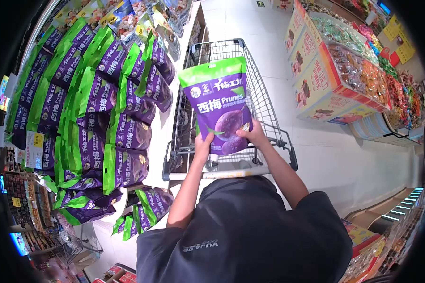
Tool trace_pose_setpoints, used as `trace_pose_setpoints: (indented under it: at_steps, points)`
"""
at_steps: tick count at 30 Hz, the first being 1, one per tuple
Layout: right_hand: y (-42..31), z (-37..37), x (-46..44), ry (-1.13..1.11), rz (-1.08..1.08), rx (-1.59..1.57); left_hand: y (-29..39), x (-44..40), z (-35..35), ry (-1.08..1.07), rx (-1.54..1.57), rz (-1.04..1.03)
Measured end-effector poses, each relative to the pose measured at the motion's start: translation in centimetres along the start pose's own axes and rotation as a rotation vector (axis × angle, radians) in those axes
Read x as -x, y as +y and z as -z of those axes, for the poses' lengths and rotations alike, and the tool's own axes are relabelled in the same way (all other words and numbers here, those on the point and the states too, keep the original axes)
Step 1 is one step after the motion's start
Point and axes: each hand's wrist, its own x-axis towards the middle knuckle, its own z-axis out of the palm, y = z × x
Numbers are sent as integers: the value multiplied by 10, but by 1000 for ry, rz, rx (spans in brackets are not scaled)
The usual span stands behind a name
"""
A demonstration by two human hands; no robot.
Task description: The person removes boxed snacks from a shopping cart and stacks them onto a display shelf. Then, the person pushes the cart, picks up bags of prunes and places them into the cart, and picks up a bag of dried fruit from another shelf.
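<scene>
A purple and green bag of prunes (220, 106) is held upright over the shopping cart (264, 94), its printed front facing me. My left hand (204, 143) grips its lower left edge, thumb on the front. On the lower right edge, my right hand (255, 133) is closed the same way, thumb pressed on the printed fruit. The fingers behind the bag are hidden. Below the bag, the cart's wire basket shows in part, with its handle bar (212, 175) close to my body.
Rows of matching prune bags (97, 94) fill the display on the left, beside a price tag (35, 150). Bins of wrapped candy (359, 70) stand on the right behind printed cardboard panels (311, 61). Pale floor tiles (330, 155) run between them.
</scene>
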Motion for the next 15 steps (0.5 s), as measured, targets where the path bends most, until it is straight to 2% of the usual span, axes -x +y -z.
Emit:
trace_pose_setpoints:
  at_steps: [2,4,6,15]
  points:
    - [-7,-5,0,-17,48,38,6,8,-5,-14,8,-98]
    - [-3,-8,-2,-32,30,38,9,8,-2,-15,27,-58]
    - [-1,-11,-3,-47,51,-46,10,7,-1,14,-104,-42]
    - [-3,-16,0,-60,33,-88,18,10,0,23,-138,-15]
